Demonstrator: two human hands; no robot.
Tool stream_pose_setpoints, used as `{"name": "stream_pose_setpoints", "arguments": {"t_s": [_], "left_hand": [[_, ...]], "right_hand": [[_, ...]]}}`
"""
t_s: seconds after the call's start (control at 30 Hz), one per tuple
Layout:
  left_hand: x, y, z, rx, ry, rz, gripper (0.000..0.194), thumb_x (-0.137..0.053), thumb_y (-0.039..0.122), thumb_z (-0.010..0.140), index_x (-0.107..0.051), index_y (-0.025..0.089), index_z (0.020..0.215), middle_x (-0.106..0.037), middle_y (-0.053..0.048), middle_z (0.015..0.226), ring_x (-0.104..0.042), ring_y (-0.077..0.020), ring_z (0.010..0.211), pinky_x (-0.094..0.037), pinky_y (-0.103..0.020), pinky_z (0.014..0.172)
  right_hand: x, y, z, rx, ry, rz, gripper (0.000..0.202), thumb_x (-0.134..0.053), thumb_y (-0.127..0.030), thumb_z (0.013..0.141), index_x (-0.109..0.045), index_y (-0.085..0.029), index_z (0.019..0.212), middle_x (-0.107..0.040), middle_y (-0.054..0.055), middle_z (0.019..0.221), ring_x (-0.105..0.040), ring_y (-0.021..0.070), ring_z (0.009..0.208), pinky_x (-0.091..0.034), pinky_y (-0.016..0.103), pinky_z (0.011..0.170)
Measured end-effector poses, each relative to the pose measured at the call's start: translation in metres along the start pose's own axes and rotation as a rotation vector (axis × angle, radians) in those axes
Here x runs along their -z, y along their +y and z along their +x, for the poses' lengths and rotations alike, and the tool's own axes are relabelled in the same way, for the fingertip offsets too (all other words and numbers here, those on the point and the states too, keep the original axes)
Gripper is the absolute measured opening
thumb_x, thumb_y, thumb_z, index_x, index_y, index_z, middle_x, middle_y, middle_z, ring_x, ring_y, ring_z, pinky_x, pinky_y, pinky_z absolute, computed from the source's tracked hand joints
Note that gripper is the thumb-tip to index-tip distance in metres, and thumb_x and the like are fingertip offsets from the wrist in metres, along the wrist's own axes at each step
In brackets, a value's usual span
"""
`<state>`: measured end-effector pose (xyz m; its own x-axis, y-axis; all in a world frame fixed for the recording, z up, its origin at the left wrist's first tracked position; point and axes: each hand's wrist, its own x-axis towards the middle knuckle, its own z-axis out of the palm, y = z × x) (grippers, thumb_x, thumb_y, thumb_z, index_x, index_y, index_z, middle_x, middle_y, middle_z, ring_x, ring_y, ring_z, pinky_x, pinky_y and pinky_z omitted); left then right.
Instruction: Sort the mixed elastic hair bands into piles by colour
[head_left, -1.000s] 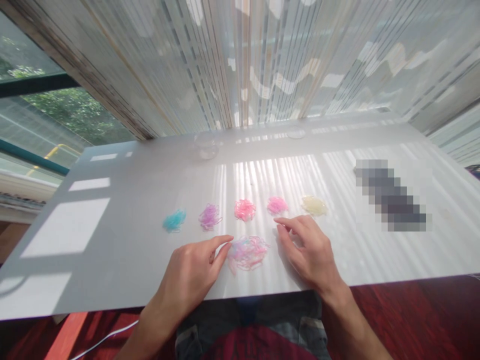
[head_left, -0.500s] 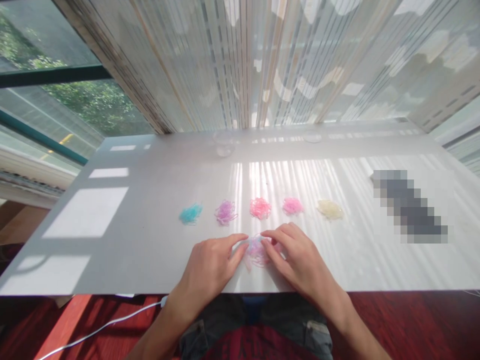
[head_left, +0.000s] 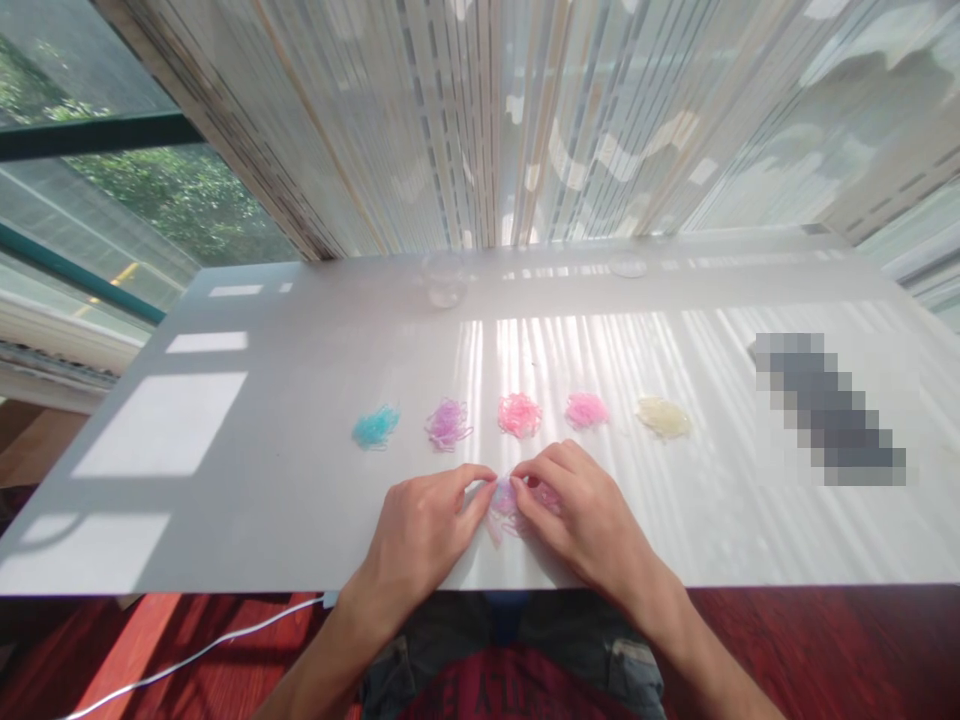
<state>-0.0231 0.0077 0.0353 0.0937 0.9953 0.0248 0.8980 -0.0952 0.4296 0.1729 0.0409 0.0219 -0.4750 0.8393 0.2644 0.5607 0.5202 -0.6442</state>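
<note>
The mixed pile (head_left: 508, 524) lies near, mid-surface (head_left: 300, 530), partly behind the right hand (head_left: 581, 510). That hand and the left hand (head_left: 424, 525) bring thumb and forefinger close together there; whether the fingers pinch a strand, I cannot tell. Farther, left to right: blue pile (head_left: 377, 426), purple pile (head_left: 448, 424), coral pile (head_left: 519, 415), pink pile (head_left: 586, 410), yellow pile (head_left: 664, 417).

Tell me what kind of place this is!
It looks like a sunny room, maybe in a home. A striped curtain hangs behind the white table, and trees show through the window.
</note>
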Motion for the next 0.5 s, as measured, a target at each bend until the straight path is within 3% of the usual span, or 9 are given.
{"name": "stream_pose_setpoints", "arguments": {"t_s": [0.33, 0.5], "left_hand": [[-0.001, 0.0036, 0.0048, 0.049, -0.043, 0.025, 0.016, -0.065, 0.028, 0.093, -0.081, 0.028, 0.096, -0.063, 0.006, 0.054, -0.055, -0.0123, 0.046, -0.036, -0.024, 0.052], [-0.0007, 0.0036, 0.0008, 0.007, 0.027, -0.005, 0.015, -0.065, 0.029, 0.093, -0.08, 0.026, 0.095, -0.061, 0.006, 0.054, -0.053, -0.011, 0.045, -0.035, -0.023, 0.052]], "right_hand": [[0.0023, 0.0009, -0.0035, -0.023, 0.024, -0.026, 0.015, -0.057, -0.022, 0.101, -0.071, -0.02, 0.095, -0.066, 0.004, 0.082, -0.064, 0.02, 0.08, -0.053, 0.034, 0.073], [0.002, -0.0012, -0.0039, -0.018, 0.025, 0.011, 0.015, -0.058, -0.024, 0.101, -0.072, -0.018, 0.098, -0.065, 0.004, 0.083, -0.063, 0.0203, 0.079, -0.054, 0.034, 0.072]]}}
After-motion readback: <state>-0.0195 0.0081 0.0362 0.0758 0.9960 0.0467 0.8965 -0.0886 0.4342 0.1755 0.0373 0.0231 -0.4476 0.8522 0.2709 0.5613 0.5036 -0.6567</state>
